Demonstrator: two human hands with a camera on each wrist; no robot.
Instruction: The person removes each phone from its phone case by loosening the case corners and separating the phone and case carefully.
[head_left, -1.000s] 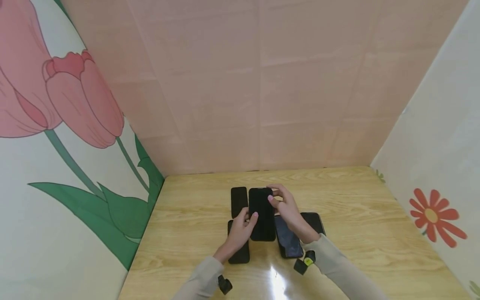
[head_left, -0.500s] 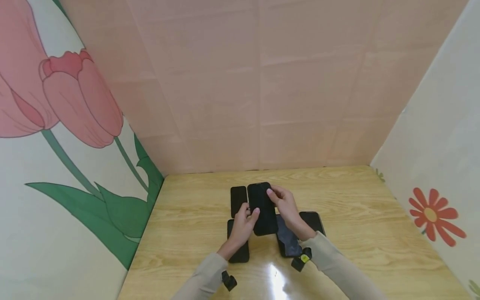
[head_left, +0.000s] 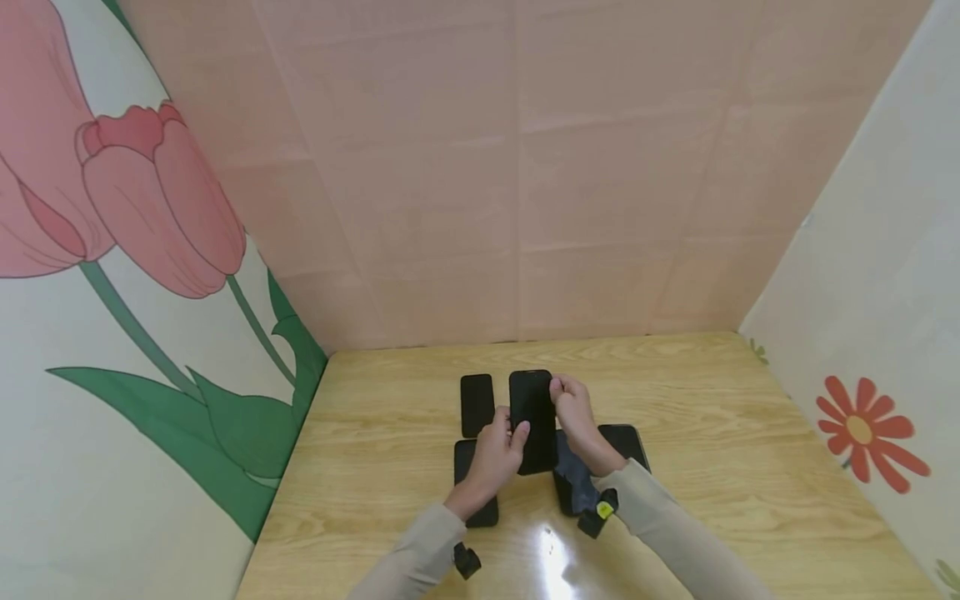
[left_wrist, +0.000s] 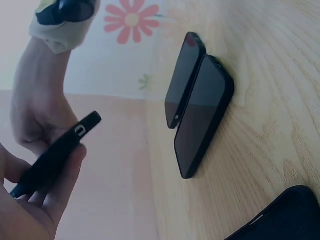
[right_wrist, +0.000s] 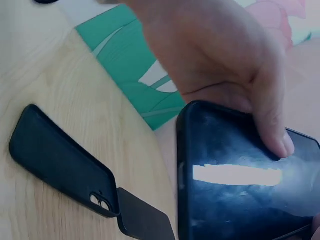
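Note:
A black smartphone (head_left: 534,425), with a dark raised rim like a case around its screen, is held above the table between both hands. My left hand (head_left: 495,454) grips its left side, the thumb lying on the screen, as the right wrist view also shows. At the upper right edge, my right hand (head_left: 579,421) pinches the phone with curled fingers. Left of the hands lie another black phone (head_left: 477,406) and, nearer me, an open black phone case (right_wrist: 65,160) with camera cutouts. The fingers behind the held phone are mostly hidden in the head view.
Two dark phones lie side by side under my right forearm: one nearer the middle (left_wrist: 205,115), the other further right (left_wrist: 185,80). The wood-grain table (head_left: 720,433) meets a pink back wall (head_left: 517,183) and printed side walls. Both wrists carry small black devices.
The held phone has shifted slightly right, tilting and then straightening. My left hand moved right with it. The right fingers drew in from over the top corner to the upper right edge.

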